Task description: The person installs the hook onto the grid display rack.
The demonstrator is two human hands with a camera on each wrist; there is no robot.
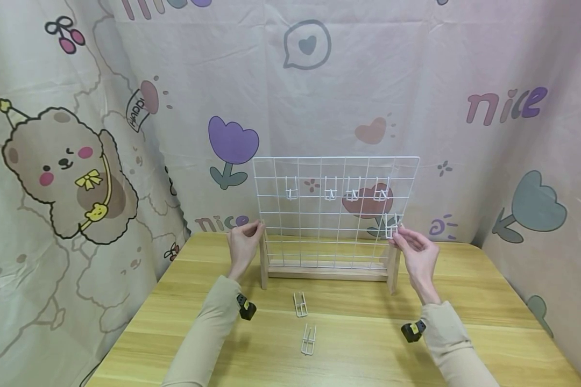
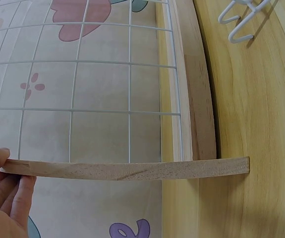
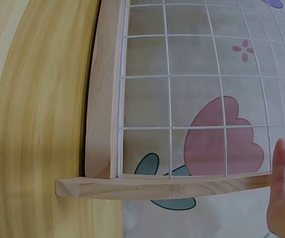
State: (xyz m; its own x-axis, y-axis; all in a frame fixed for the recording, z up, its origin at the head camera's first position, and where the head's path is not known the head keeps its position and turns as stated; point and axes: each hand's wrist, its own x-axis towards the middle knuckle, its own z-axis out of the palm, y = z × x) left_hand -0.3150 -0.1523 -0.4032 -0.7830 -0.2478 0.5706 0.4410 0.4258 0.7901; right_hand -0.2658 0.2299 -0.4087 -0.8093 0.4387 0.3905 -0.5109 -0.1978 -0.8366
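Note:
A white wire grid panel (image 1: 336, 157) stands upright in a wooden stand (image 1: 327, 275). At the stand's left side my left hand (image 1: 243, 248) pinches the top of the wooden post (image 2: 127, 170), thumb on one face and fingers on the other. My right hand (image 1: 420, 258) holds a white wire hook (image 1: 391, 232) by its lower end against the grid's right edge, near the right post (image 3: 182, 188). Only a sliver of that hook shows in the right wrist view. Several similar hooks, among them one at the left (image 1: 291, 193), hang in a row higher on the grid.
Two loose white hooks lie on the wood-grain table in front of the stand, a farther hook (image 1: 300, 305) and a nearer hook (image 1: 308, 339). A printed curtain (image 1: 319, 107) hangs behind the table and along both sides.

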